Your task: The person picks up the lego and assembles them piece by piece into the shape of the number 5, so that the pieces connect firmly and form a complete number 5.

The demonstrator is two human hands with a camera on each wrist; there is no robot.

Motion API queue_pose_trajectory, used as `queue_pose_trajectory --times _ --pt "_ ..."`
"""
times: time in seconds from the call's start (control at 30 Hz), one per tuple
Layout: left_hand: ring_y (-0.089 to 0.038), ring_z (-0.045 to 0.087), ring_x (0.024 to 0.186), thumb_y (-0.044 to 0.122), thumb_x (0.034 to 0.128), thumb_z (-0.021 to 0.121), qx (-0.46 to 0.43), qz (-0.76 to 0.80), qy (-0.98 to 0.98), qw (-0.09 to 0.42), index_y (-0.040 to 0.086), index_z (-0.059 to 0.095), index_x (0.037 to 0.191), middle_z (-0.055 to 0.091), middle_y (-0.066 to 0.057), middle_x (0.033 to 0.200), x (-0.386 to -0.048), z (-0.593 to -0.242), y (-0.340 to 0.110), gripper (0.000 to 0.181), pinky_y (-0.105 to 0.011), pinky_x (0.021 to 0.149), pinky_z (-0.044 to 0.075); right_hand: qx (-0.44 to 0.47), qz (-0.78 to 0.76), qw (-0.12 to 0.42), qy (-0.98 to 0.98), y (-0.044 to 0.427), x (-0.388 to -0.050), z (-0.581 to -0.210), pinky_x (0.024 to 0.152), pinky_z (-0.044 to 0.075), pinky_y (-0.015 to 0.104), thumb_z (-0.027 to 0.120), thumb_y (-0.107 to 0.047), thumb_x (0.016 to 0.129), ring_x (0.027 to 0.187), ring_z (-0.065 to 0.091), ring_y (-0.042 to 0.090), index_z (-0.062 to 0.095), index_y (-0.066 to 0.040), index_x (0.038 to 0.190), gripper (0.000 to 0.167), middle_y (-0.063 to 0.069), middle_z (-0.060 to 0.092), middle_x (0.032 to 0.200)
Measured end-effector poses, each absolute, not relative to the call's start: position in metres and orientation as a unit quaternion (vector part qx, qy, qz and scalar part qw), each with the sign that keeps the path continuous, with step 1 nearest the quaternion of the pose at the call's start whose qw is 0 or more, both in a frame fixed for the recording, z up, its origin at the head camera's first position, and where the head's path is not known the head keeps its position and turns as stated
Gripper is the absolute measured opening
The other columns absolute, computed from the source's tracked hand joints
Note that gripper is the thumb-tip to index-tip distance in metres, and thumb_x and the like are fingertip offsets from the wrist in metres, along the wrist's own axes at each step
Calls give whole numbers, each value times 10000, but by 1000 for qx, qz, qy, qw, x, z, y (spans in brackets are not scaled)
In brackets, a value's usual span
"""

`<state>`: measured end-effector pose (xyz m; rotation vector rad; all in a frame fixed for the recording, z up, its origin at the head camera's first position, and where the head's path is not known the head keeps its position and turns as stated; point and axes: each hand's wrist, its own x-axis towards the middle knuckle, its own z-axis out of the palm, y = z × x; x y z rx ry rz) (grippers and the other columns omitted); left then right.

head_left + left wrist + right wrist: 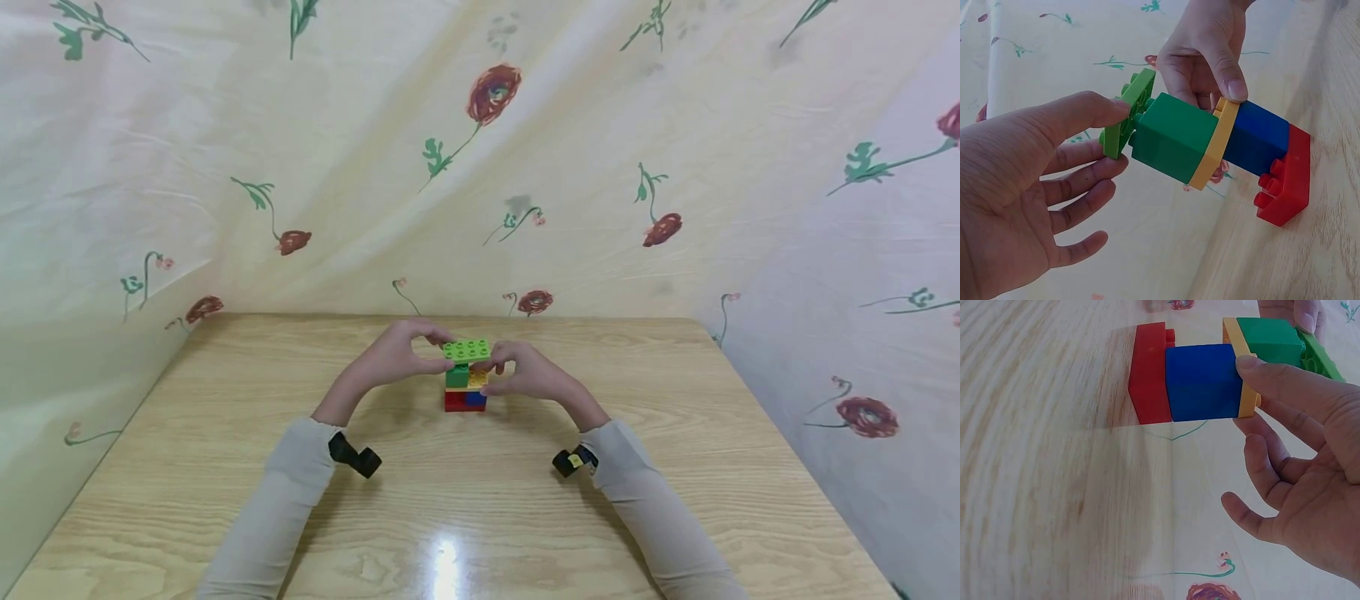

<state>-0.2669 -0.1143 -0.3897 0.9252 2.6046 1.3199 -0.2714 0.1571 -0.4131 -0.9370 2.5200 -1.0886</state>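
A small stack of toy building bricks stands on the table, a red brick (1149, 375) at the bottom. Above it come a blue brick (1204, 382), a thin yellow brick (1215, 147) and a dark green brick (1175, 137). My left hand (390, 354) pinches a thin light green brick (467, 351) between thumb and fingers. That brick sits tilted at the dark green brick's studs, partly apart from them in the left wrist view. With thumb and fingers, my right hand (532, 371) grips the yellow brick's edge, its thumb near the blue brick.
The wooden table (465, 500) reaches back to a flower-patterned cloth (360, 167), which also hangs along both sides. Each wrist wears a small black camera, one on the left (356, 455) and one on the right (573, 460).
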Motion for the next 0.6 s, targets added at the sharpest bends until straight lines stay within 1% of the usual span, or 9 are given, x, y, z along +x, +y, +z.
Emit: queue_pose_trajectory --times 0.1,0.17,0.23,0.3,0.6 --pt "-212 604 1057 228 863 830 306 431 848 37 130 759 1181 732 -29 1157 -267 -390 -114 340 -478 956 504 -319 -370 121 864 158 -271 -414 864 483 470 822 -125 853 951 574 299 782 -73 1082 238 84 698 1048" --pt "-206 607 1048 231 861 832 310 430 847 35 128 761 1180 734 -31 1158 -266 -389 -114 343 -448 942 510 -317 -369 120 865 158 -270 -413 849 467 434 825 -130 853 941 565 286 777 -78 1036 197 94 686 1041" --pt "-204 607 1042 234 861 833 312 430 846 33 122 760 1184 734 -37 1156 -266 -389 -114 350 -427 929 511 -317 -370 118 865 157 -269 -413 838 455 420 827 -137 853 934 558 282 769 -74 993 164 108 678 1033" --pt "-206 606 1040 233 861 832 313 432 845 34 118 758 1188 733 -43 1157 -266 -389 -114 355 -432 927 512 -318 -372 117 864 157 -269 -413 837 453 420 827 -139 854 931 554 274 762 -72 971 149 112 676 1033" --pt "-209 607 1039 224 861 829 314 430 846 39 113 756 1189 728 -45 1145 -264 -390 -115 353 -434 926 512 -315 -376 123 863 157 -266 -412 844 450 429 816 -128 862 938 542 265 768 -78 1011 164 85 668 1034"
